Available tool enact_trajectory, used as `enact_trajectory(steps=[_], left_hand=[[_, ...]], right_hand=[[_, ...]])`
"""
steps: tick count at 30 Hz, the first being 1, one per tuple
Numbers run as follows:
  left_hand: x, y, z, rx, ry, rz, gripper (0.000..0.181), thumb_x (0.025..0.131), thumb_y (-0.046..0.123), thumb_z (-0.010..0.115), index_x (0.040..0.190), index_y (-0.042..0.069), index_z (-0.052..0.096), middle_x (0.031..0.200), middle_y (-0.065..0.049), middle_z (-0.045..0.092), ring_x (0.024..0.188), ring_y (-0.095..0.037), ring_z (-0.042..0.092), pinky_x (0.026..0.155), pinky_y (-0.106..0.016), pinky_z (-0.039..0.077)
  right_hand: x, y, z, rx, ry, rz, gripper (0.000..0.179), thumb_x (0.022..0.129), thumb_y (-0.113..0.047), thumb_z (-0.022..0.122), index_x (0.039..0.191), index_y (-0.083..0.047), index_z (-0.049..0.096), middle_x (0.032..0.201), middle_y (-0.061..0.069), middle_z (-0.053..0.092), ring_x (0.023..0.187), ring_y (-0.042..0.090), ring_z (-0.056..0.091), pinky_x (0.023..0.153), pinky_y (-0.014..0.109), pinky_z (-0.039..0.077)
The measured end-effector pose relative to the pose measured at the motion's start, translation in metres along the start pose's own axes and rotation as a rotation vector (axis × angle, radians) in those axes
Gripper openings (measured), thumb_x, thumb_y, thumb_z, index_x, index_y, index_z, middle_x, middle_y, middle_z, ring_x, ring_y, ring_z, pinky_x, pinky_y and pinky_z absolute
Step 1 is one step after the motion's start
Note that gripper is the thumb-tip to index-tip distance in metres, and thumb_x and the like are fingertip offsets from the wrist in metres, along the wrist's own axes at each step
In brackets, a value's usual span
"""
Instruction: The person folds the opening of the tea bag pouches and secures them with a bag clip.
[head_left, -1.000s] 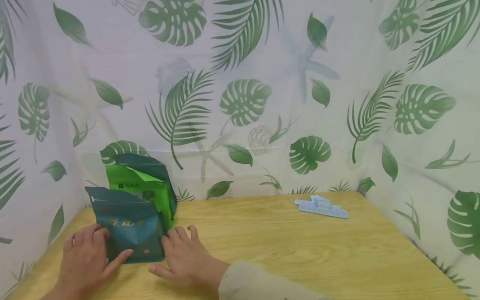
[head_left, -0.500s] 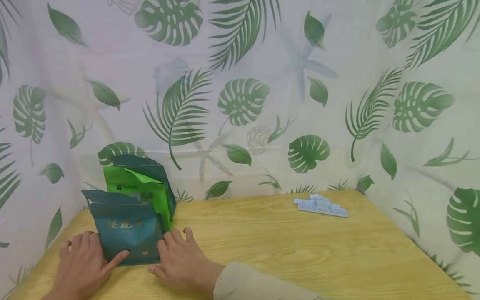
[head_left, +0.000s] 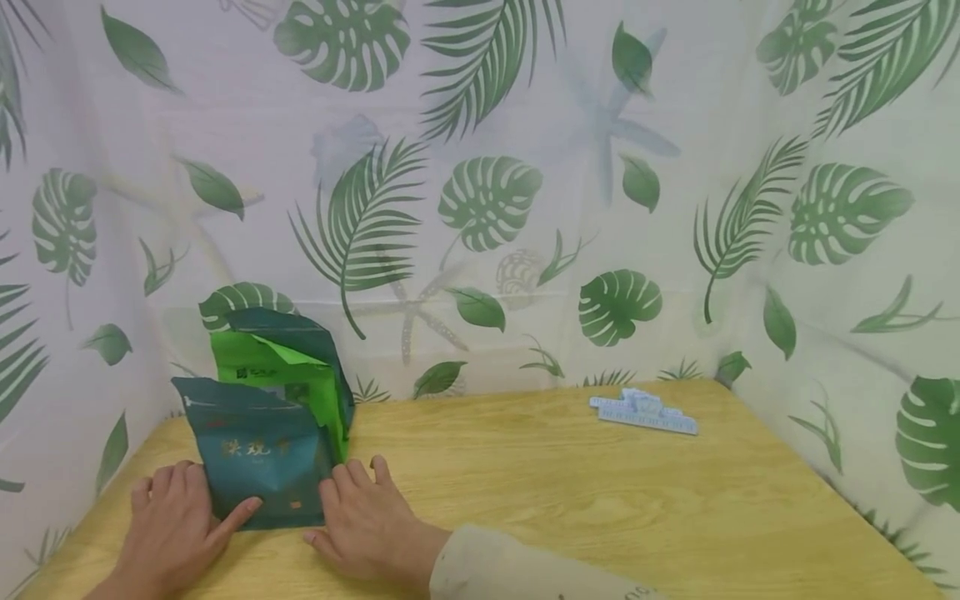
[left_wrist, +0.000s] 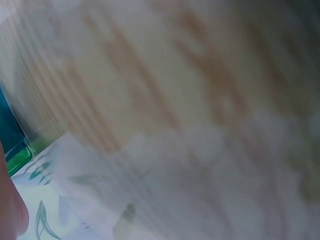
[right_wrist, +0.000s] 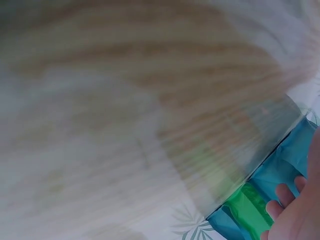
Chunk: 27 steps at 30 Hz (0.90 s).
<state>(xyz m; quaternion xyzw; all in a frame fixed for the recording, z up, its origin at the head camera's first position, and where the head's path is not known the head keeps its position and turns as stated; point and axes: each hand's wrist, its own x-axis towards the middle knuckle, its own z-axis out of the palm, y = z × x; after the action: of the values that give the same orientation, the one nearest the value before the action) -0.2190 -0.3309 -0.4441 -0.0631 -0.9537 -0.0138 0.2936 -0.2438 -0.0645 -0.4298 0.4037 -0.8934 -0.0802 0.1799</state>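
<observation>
A dark teal tea bag point(head_left: 258, 467) with gold lettering stands upright at the left of the table. My left hand point(head_left: 168, 521) holds its lower left edge, the thumb lying across the front near the bottom. At the lower right edge, my right hand point(head_left: 375, 517) has its fingers curled against the side; their tips are partly hidden and the thumb points left by the bottom corner. Directly behind stand a bright green bag point(head_left: 255, 357) and another teal bag point(head_left: 315, 333). In the right wrist view my fingers point(right_wrist: 285, 195) appear beside the teal and green bags.
A pale blue sealing clip or ruler-like piece point(head_left: 645, 412) lies at the back right of the wooden table point(head_left: 562, 500). Leaf-patterned cloth point(head_left: 495, 100) hangs close behind and along both sides. Both wrist views are mostly blocked by blurred fabric.
The hands stay at the lower edges of the front bag, with only slight shifts of the fingers. The view sways a little; the bags and the blue piece keep their places.
</observation>
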Motion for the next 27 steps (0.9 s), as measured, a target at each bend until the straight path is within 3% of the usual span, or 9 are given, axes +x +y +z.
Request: enact_trajectory(steps=[8, 17, 27], left_hand=[[0.004, 0.005, 0.003, -0.022, -0.049, -0.005, 0.08, 0.086, 0.069, 0.06, 0.093, -0.01, 0.05, 0.084, -0.018, 0.051, 0.089, -0.043, 0.051, 0.078, -0.058, 0.033], [0.007, 0.015, 0.008, -0.048, 0.029, 0.022, 0.078, 0.085, 0.068, 0.062, 0.092, -0.008, 0.05, 0.086, -0.018, 0.052, 0.095, -0.045, 0.051, 0.084, -0.059, 0.032], [0.008, 0.026, 0.007, -0.064, 0.03, 0.023, 0.076, 0.087, 0.066, 0.062, 0.094, -0.009, 0.05, 0.089, -0.02, 0.053, 0.095, -0.044, 0.05, 0.085, -0.059, 0.031]], right_hand=[[-0.006, 0.004, 0.001, -0.001, 0.018, 0.018, 0.048, 0.104, -0.058, 0.03, 0.113, -0.018, 0.054, 0.113, -0.003, 0.052, 0.11, 0.016, 0.045, 0.104, 0.046, 0.036], [-0.013, 0.013, 0.004, 0.016, 0.035, 0.026, 0.044, 0.103, -0.057, 0.034, 0.106, -0.017, 0.052, 0.105, -0.004, 0.049, 0.103, 0.016, 0.044, 0.102, 0.046, 0.036], [-0.019, 0.019, 0.002, 0.028, 0.026, 0.033, 0.045, 0.104, -0.056, 0.032, 0.109, -0.017, 0.053, 0.11, -0.002, 0.051, 0.106, 0.017, 0.046, 0.104, 0.048, 0.036]])
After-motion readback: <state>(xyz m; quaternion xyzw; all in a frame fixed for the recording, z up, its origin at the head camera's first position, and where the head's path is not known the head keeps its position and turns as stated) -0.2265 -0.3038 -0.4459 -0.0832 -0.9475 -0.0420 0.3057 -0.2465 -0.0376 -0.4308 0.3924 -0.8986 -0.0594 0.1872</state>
